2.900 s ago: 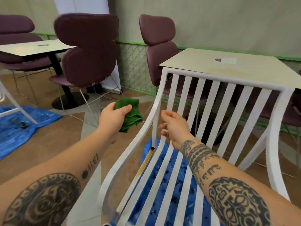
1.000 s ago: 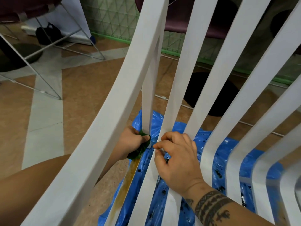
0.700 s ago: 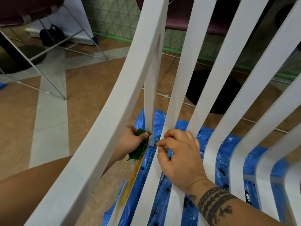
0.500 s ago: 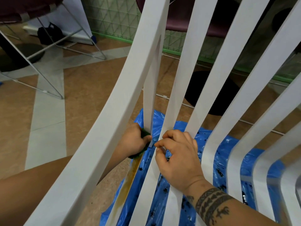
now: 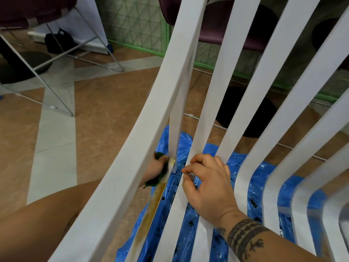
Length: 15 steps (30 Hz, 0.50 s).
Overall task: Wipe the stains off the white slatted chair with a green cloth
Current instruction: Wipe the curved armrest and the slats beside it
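Fingers (image 5: pixel 164 159) of the left hand (image 5: pixel 154 172) curl round the green cloth (image 5: pixel 153 183), pressing it to the stain's upper end, at nine o'clock of the right hand (image 5: pixel 207 186). That hand grips a slat (image 5: pixel 221 72), apparently to steady the chair (image 5: pixel 132 148). Its white slats look smooth, hard and curved. The brown stain (image 5: pixel 151 210) runs toward seven o'clock above a glossy blue sheet (image 5: pixel 260 178).

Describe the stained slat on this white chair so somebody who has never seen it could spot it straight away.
Start at the white slatted chair over the blue plastic sheet and find its thick curved side rail. The stained slat is the narrow one right beside that rail, where the left hand holds a green cloth. Unlike its clean white neighbours, it is smeared yellow-brown.
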Motion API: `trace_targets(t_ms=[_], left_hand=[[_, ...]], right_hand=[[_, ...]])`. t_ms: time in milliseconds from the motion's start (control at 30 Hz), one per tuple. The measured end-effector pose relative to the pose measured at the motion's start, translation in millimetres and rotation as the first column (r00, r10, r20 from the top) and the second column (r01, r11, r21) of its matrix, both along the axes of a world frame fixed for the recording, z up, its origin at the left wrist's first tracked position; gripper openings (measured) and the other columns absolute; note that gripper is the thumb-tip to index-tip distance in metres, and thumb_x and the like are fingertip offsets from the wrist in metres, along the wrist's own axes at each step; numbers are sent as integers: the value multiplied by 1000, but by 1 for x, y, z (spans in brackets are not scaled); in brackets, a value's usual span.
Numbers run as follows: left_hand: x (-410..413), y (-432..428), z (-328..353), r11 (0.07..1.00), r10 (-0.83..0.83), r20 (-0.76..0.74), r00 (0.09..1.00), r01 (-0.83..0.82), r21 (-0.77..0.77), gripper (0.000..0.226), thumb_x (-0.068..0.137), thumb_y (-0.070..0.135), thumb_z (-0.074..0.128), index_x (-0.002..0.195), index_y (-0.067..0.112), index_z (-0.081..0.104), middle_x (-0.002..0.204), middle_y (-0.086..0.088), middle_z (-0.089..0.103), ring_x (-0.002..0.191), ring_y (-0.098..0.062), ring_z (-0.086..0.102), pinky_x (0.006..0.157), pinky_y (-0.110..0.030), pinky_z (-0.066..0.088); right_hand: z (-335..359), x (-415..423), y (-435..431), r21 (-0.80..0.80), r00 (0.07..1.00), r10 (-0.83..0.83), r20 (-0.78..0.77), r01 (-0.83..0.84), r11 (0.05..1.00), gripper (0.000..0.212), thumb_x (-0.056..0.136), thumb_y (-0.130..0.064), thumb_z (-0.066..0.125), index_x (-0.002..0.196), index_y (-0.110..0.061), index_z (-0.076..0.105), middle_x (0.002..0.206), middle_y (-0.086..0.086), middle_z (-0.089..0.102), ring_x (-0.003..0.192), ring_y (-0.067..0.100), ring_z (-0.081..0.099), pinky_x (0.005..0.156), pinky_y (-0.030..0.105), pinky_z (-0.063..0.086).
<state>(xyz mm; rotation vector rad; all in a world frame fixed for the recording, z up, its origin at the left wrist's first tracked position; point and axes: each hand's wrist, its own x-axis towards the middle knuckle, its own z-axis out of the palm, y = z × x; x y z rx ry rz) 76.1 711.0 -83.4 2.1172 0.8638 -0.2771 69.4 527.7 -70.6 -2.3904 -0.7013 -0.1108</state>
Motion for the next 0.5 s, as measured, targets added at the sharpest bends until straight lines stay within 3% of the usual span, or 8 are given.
trace_targets(t_ms=[67,133,167,233,267,333,433,500], left_hand=[[-5,6,3,991,82,10,997,-81,-103,34,104,38,51,79,16,51,92,-13,65,87,-30,64,89,-40,52],[-10,6,6,980,137,89,987,-122,-155,25,102,38,56,88,17,56,96,-12,66,87,-30,67,87,-39,56],[-14,4,6,981,149,151,977,-128,-146,18,100,35,60,98,17,59,100,-9,65,91,-27,66,88,-34,55],[-21,-4,6,987,125,270,955,-92,-131,23,97,21,66,116,9,64,103,-5,63,83,-15,62,70,-8,49],[-24,-9,4,990,99,302,948,-63,-126,27,95,16,68,119,5,65,105,-6,63,79,-9,58,62,-3,44],[-26,-14,-2,997,35,334,942,-11,-73,28,91,14,73,116,3,70,109,-9,66,85,-10,59,63,2,40],[-23,-15,-13,987,-145,299,943,117,109,28,91,25,73,108,4,76,103,-9,67,90,-14,63,68,-3,38],[-25,-15,-15,935,-295,220,930,234,268,37,95,36,67,120,10,73,122,-8,65,106,-19,62,84,-18,43]], right_hand=[[0,0,1,7,1000,4,2,-4,1000,17,85,-37,58,91,-34,74,98,-24,49,96,5,45,96,15,22],[1,1,1,2,1000,6,5,-6,1000,21,86,-40,54,90,-34,74,97,-23,51,96,6,45,93,21,25],[1,1,1,-2,1000,8,6,-8,1000,23,86,-41,53,90,-33,74,97,-22,51,96,6,45,92,23,26],[2,1,1,-8,1000,6,13,-6,1000,24,86,-41,52,90,-33,74,98,-22,52,97,6,45,93,25,26],[2,1,1,-10,1000,6,16,-5,1000,25,86,-42,52,90,-33,74,98,-21,52,97,6,45,93,25,26],[2,0,2,-11,1000,5,15,-5,1000,25,86,-42,52,90,-32,74,99,-20,52,98,6,45,92,25,25],[2,1,1,-3,1000,6,13,-6,1000,23,86,-41,53,91,-33,74,99,-20,52,98,5,44,91,23,24],[2,1,2,-2,1000,7,13,-7,1000,20,86,-40,55,91,-34,74,100,-21,52,98,5,44,91,21,23]])
